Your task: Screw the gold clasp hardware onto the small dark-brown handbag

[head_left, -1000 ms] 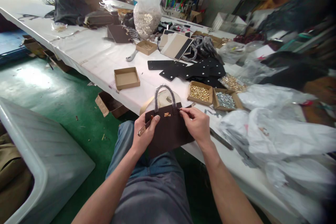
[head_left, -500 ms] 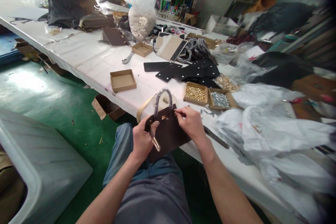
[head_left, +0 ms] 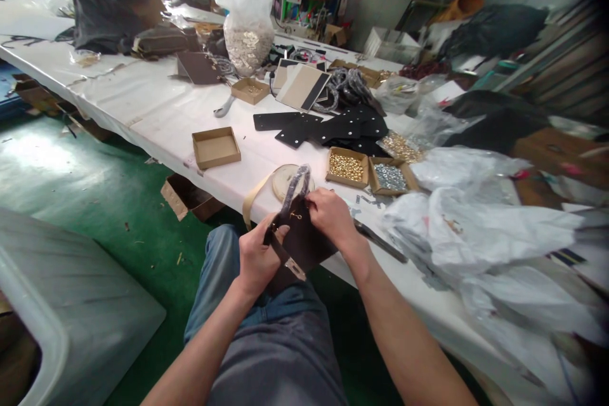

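Observation:
I hold a small dark brown handbag (head_left: 304, 241) over my lap at the table's near edge. Its plastic-wrapped handle (head_left: 295, 183) sticks up, and a strap with a metal end (head_left: 289, 260) hangs off its left side. My left hand (head_left: 254, 258) grips the bag's left edge, thumb on its face. My right hand (head_left: 330, 216) is closed on the bag's upper right corner, fingers pinched near the small gold clasp (head_left: 295, 216). The bag is turned edge-on toward me.
On the white table (head_left: 157, 114) lie an empty cardboard tray (head_left: 216, 146), trays of gold (head_left: 347, 166) and silver (head_left: 391, 177) fittings, black punched panels (head_left: 333, 127), a tape roll (head_left: 284, 179) and clear plastic bags (head_left: 476, 228). A cardboard box (head_left: 183, 195) sits on the green floor.
The bag has been rotated from facing me flat to nearly edge-on, its strap swinging down. Both hands kept hold of it; the view shifted slightly right.

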Tool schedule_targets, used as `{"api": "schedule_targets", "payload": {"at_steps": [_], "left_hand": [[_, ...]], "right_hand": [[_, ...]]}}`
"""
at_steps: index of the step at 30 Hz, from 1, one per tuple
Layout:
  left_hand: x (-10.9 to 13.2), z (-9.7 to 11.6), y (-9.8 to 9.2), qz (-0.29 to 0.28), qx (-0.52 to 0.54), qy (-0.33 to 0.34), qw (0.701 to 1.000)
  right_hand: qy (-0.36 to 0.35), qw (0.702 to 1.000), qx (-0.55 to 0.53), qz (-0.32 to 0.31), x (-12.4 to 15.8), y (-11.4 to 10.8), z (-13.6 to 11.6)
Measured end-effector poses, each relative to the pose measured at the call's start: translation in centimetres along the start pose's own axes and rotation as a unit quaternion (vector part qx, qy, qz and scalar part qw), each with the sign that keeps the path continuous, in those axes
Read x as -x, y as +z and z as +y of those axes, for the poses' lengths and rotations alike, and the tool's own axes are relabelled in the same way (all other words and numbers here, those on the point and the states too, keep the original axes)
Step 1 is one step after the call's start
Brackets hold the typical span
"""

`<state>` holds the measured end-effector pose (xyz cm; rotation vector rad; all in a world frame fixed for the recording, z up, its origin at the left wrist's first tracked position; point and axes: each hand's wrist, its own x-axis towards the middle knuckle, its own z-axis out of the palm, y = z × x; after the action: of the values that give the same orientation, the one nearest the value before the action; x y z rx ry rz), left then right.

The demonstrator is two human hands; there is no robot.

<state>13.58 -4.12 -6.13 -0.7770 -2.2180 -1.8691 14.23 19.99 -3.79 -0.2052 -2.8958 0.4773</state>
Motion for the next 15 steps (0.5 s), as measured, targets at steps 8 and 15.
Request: {"api": "schedule_targets", "payload": {"at_steps": [8,15], "left_hand": [[-1.2,0.0,-2.9,0.052,0.064,-0.150,0.985],[-1.4,0.5,-3.9,-0.018,0.152,-0.195,0.969]], "right_hand": [[0.214,0.893,-0.237,0.317,3.3,1.9,2.3],[0.239,0.789,-0.566,0.016,5.5,-0.8,1.3]]}}
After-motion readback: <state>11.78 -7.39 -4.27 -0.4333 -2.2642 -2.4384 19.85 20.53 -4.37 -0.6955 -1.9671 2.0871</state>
